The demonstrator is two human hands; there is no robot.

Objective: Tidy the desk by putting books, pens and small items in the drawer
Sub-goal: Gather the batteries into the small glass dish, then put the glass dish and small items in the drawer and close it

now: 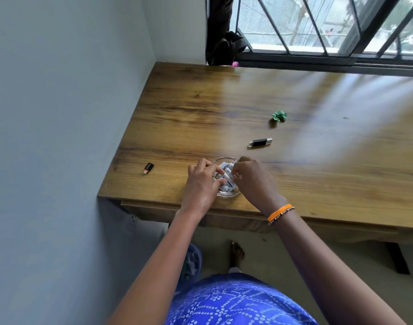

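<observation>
Fingers (209, 168) of left hand (202, 184) and right hand (253, 179) curled on batteries (226, 178) heaped in glass dish (226, 195) near surface (200, 109) edge. USB stick (260, 142), green paper ball (279, 115) lain farther right; small black adapter (148, 168) left.

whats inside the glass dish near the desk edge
The glass dish holds a pile of small white batteries. The left hand and right hand reach in and cover part of it, so the count stays hidden.

dark print runs along the white batteries (226, 181) heaped in the glass dish (226, 194), but it is too blurred to read; nothing else here carries legible text.
</observation>
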